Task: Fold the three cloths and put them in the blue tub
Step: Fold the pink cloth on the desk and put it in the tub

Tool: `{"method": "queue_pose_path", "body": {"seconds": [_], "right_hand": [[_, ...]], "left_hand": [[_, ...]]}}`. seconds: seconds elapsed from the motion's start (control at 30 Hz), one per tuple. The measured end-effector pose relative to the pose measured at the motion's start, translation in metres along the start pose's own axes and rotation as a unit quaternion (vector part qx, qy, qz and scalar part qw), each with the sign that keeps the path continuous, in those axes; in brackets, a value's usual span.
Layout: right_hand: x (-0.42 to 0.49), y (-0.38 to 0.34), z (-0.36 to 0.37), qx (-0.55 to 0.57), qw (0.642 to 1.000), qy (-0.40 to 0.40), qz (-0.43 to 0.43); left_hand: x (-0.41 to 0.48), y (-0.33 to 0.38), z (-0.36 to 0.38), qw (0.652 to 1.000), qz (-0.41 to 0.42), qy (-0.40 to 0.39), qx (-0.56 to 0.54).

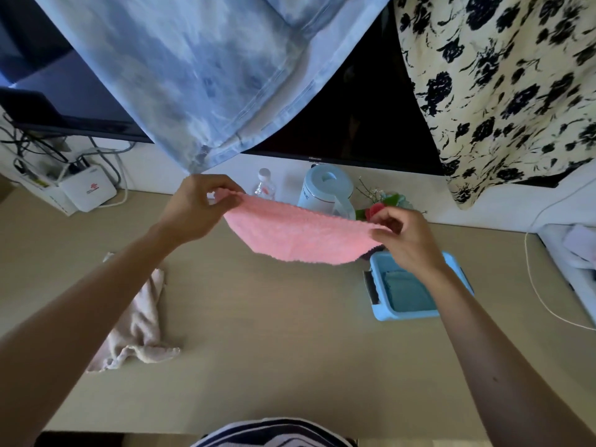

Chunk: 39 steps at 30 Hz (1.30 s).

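A pink cloth (300, 235) hangs in the air above the table, stretched between both hands. My left hand (196, 208) pinches its left top corner and my right hand (408, 241) pinches its right top corner. Below my right hand stands the blue tub (406, 312), with a folded blue cloth (408, 291) lying inside it. A crumpled beige cloth (138, 327) lies on the table at the left, under my left forearm.
At the back of the wooden table (274, 333) stand a light-blue kettle (325, 191), a small clear bottle (264, 187) and some flowers (382, 204). A white router (87, 190) with cables sits back left. Hanging fabrics drape over a dark screen (354, 117).
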State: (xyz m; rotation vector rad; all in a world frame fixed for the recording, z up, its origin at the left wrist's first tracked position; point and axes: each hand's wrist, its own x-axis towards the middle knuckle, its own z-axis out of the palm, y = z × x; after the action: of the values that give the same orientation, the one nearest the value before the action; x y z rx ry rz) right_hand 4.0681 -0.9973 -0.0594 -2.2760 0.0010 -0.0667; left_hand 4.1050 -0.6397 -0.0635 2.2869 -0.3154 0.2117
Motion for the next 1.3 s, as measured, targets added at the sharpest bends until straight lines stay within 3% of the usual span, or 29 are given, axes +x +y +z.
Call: {"method": "queue_pose_path", "body": {"seconds": [0.1,0.27,0.47,0.63,0.97,1.3], "right_hand": [[-0.022,0.016,0.011,0.037,0.999,-0.025,0.017],[-0.076,0.069,0.061,0.05,0.988,-0.135,0.046],[-0.149,0.155,0.146,0.011,0.96,-0.219,0.175],[-0.164,0.177,0.165,-0.015,0.954,-0.213,0.21],[-0.088,0.176,0.167,0.004,0.978,-0.144,0.148],[-0.049,0.18,0.191,-0.046,0.963,-0.153,0.217]], "left_hand": [[-0.033,-0.011,-0.007,0.999,-0.004,-0.041,0.013],[-0.106,-0.043,0.017,0.985,-0.067,-0.161,0.01],[-0.189,-0.118,0.085,0.951,-0.144,-0.273,0.024],[-0.208,-0.137,0.114,0.947,-0.182,-0.261,0.029],[-0.148,-0.144,0.135,0.955,-0.238,-0.177,0.021],[-0.131,-0.171,0.163,0.938,-0.3,-0.169,0.037]]}}
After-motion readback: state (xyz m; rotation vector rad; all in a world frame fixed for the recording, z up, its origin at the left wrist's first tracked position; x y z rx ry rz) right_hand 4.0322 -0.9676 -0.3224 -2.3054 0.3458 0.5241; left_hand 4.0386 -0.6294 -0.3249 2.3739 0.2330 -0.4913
